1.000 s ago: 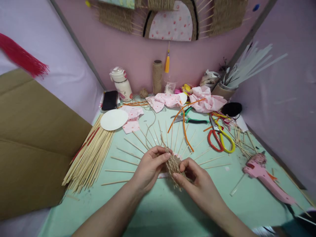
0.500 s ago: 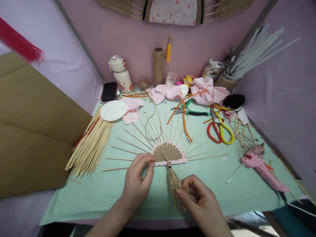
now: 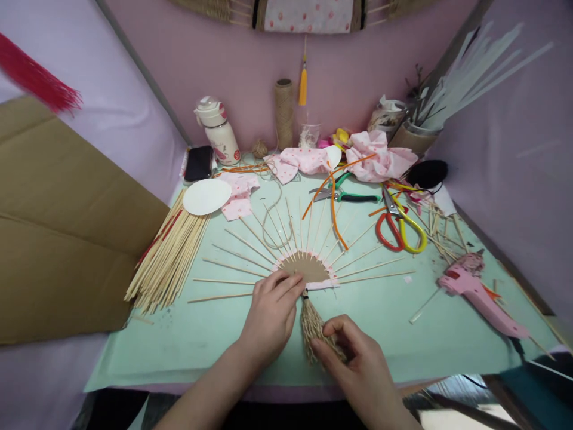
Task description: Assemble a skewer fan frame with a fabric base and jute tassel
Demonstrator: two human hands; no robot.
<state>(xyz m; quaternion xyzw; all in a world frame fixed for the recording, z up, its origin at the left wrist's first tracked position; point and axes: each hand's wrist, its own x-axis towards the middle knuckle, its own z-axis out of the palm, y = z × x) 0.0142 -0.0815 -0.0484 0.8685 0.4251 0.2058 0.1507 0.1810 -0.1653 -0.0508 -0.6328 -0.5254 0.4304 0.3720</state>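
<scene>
A half-round cardboard piece [image 3: 308,272] lies on the table, edged with pink-dotted fabric. Thin wooden sticks [image 3: 242,240] fan out from its curved side. My left hand [image 3: 275,307] rests with its fingers laid flat over the left part of the straight edge, where they hide the upper end of a twine tassel [image 3: 311,325]. The tassel hangs down from that edge toward me, bound with a dark band near its top. Below, my right hand [image 3: 353,355] pinches the loose strands between thumb and fingers.
A pink glue gun [image 3: 481,298] lies at right, near scissors [image 3: 398,227] and green-handled pruners [image 3: 353,197]. Loose sticks [image 3: 172,263] and a white oval [image 3: 207,197] lie at left. A bottle [image 3: 219,131] and a twine spool [image 3: 283,113] stand behind.
My left hand has moved right and lies over the tassel's top, which showed on the cardboard before. My right hand stays on the strands. The view has shifted slightly.
</scene>
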